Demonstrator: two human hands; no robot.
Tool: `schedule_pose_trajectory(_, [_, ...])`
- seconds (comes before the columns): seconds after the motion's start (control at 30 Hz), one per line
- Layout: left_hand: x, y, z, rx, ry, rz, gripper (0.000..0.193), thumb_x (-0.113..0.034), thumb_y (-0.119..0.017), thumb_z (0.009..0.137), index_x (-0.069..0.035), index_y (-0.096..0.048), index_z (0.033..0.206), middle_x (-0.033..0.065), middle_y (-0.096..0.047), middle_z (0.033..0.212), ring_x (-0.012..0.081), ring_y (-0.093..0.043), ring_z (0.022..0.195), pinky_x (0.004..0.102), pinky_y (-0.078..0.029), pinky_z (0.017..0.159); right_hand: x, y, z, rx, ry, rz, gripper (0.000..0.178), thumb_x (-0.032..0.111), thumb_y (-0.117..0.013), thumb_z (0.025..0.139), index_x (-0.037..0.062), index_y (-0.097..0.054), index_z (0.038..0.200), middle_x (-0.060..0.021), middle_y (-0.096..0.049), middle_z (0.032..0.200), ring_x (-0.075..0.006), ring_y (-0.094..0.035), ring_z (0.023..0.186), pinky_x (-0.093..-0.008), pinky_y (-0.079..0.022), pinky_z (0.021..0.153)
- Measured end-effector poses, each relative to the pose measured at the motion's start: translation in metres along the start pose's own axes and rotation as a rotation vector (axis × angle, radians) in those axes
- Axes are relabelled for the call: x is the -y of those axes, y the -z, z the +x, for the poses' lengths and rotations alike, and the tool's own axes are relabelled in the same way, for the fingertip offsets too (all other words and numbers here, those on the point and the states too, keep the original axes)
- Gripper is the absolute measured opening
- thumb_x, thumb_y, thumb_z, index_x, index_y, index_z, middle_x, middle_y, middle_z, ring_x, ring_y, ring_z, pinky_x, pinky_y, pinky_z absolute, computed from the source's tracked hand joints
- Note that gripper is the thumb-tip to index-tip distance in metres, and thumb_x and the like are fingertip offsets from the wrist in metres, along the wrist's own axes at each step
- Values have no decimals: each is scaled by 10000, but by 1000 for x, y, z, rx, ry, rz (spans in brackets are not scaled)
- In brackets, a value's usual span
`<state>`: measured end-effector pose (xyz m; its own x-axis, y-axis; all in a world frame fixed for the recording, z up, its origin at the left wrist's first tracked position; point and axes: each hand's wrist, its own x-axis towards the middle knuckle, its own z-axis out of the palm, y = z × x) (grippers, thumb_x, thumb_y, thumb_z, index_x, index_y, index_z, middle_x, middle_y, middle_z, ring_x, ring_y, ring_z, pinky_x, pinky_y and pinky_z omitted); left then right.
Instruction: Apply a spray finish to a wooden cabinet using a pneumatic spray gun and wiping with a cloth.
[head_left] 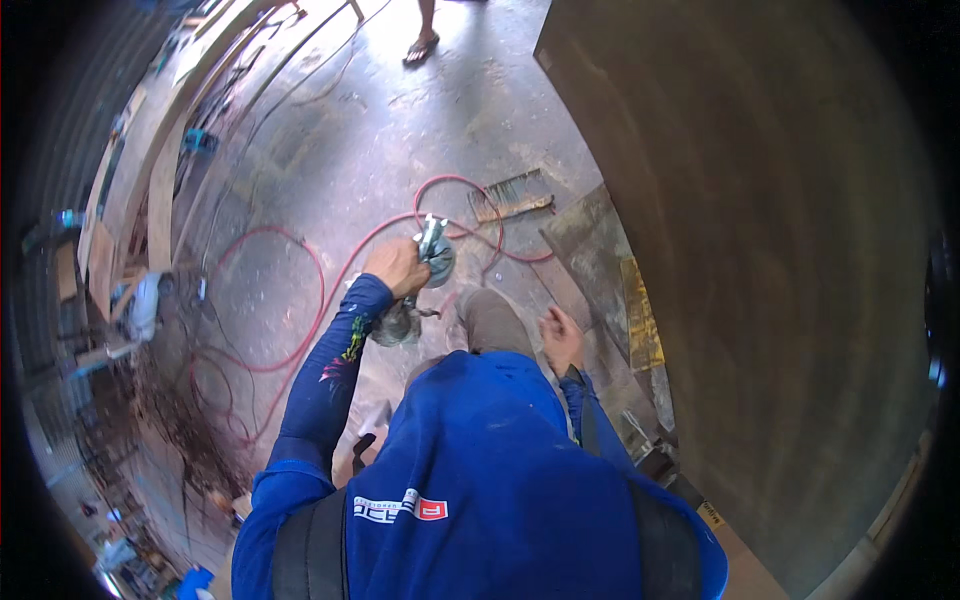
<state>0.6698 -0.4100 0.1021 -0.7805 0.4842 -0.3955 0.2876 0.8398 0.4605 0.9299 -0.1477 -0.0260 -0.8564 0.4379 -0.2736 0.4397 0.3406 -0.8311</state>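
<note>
- Left hand (397,266): grip clamped on round-padded tool (440,265), above grey floor (375,130).
- Right hand (563,341): fingers apart, loosely curled.
- Floor: looped red hose (322,285).
- Right: large brown panel (780,250).
- Left: timber strips (160,210).

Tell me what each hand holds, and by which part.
Left hand: a tool, gripped by its left side, exact part unclear. Right hand: nothing visible.

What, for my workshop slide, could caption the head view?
Left hand gripping a round tool, right hand held apart, red hose looping across the floor.
</note>
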Motion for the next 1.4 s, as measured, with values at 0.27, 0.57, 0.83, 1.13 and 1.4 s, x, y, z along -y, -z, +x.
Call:
schedule_pose_trajectory(0.27, [-60,92,172,32,-242,132,311,-272,-667,726,38,-671,748,307,-627,744,457,-655,741,508,-537,672,216,-116,193,-170,504,-34,1058,278,-869,678,-31,-251,1480,-262,-446,1313,-428,-528,1132,-493,-471,901])
schedule_pose_trajectory(0.57, [41,116,378,200,-229,23,462,-433,-642,798,27,-676,823,299,-651,825,450,-666,819,511,-537,730,259,-147,372,-2,481,-223,1024,216,-829,676,-21,-241,1480,-231,-526,1165,-419,-572,971,-494,-475,850])
schedule_pose_trajectory(0.83, [89,169,567,428,-382,74,401,-356,-591,836,31,-693,853,291,-658,841,402,-683,833,482,-535,737,277,-195,573,24,233,1,722,239,-753,749,40,-411,1352,-251,-548,1224,-446,-544,1138,-485,-476,929])
schedule_pose_trajectory(1.13, [-30,346,794,341,-572,262,444,-391,-621,811,43,-702,859,317,-653,863,432,-675,887,488,-539,750,420,-138,774,-128,-34,200,959,135,-757,717,63,-206,1498,-254,-350,1424,-376,-585,1069,-434,-533,828])
schedule_pose_trajectory(1.4, [-194,467,925,335,-797,142,407,-327,-654,751,71,-675,833,314,-642,835,445,-666,826,493,-535,707,448,-57,989,-1000,191,-196,535,103,-524,950,77,-325,1446,-225,-285,1484,-402,-543,1163,-439,-475,955])
